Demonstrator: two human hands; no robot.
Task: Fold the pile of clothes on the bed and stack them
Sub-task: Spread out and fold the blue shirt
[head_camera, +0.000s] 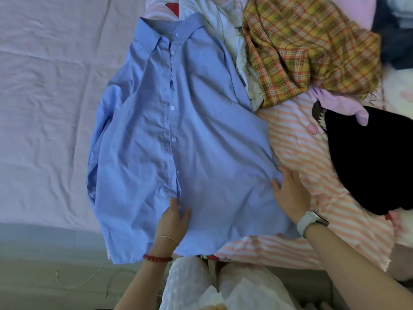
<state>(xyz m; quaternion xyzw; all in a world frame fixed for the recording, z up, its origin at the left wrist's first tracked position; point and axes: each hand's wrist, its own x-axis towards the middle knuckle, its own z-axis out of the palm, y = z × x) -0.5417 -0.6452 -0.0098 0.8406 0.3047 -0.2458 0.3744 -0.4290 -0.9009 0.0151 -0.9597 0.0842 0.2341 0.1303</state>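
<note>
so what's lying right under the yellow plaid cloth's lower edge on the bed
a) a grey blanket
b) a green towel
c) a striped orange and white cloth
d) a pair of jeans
c: the yellow plaid cloth sits heaped at the top right, and just below its lower edge the striped orange and white cloth spreads out beside the blue shirt.

Pale lilac bed sheet (44, 86) — wrinkled; soft, even light.

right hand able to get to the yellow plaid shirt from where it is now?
Probably yes. The right hand rests open at the blue shirt's edge; the plaid shirt lies uncovered atop the pile beyond it, nothing between.
</note>
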